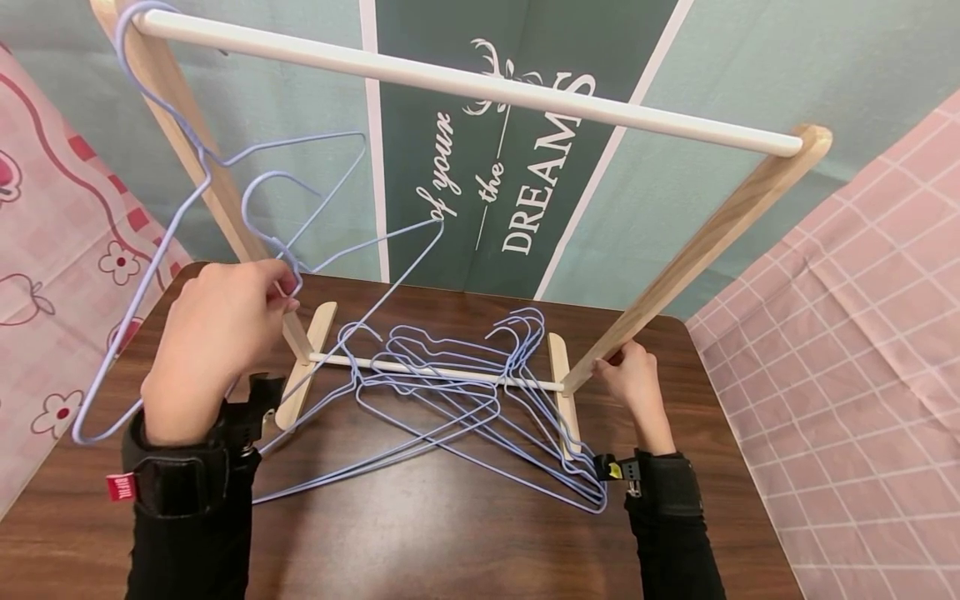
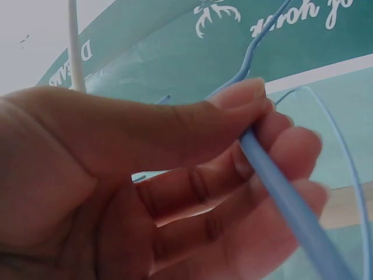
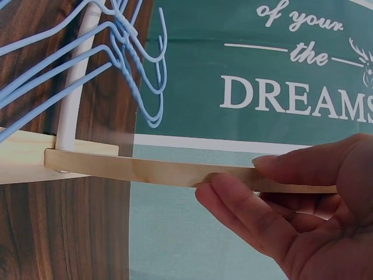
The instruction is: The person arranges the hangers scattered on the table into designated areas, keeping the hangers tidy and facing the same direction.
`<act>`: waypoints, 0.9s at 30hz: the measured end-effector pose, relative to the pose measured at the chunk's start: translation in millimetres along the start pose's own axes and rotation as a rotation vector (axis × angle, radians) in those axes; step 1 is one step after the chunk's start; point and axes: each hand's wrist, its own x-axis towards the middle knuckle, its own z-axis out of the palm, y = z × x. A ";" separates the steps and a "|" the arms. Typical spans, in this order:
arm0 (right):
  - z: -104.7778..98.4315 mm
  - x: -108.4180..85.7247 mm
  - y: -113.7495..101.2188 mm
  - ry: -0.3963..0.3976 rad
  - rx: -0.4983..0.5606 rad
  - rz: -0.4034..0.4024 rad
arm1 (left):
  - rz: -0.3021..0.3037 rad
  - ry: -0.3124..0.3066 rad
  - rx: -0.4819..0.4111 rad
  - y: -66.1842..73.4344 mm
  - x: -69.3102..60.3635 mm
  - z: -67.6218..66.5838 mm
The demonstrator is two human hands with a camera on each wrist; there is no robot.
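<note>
My left hand (image 1: 213, 342) pinches a blue hanger (image 1: 397, 232) just below its hook, left of the wooden rack; the left wrist view shows the wire (image 2: 291, 198) between thumb and fingers (image 2: 280, 140). That hanger's hook is off the rod. Another blue hanger (image 1: 161, 250) hangs by its hook at the left end of the white top rod (image 1: 450, 79). Low on the rack's right upright (image 1: 697, 250), my right hand (image 1: 636, 383) grips the wood; in the right wrist view thumb and fingers hold both sides of the upright (image 3: 157, 169).
Several blue hangers (image 1: 512, 367) lie overlapping on the brown table (image 1: 420, 550), across and in front of the rack's lower white rod (image 1: 465, 372). Behind stands a green backdrop with lettering (image 1: 551, 167). Pink patterned cloths hang at left (image 1: 45, 333) and right (image 1: 862, 375).
</note>
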 end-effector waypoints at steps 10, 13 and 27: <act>-0.5 -0.9 -1.0 -0.012 0.005 0.007 | 0.036 0.100 0.034 -1.3 5.0 -16.1; -0.8 -1.8 0.0 -0.017 0.007 0.011 | 0.041 0.136 0.046 -3.5 6.8 -21.8; -0.1 -0.4 0.9 -0.001 -0.022 -0.008 | 0.014 0.178 0.100 -60.1 35.9 -19.1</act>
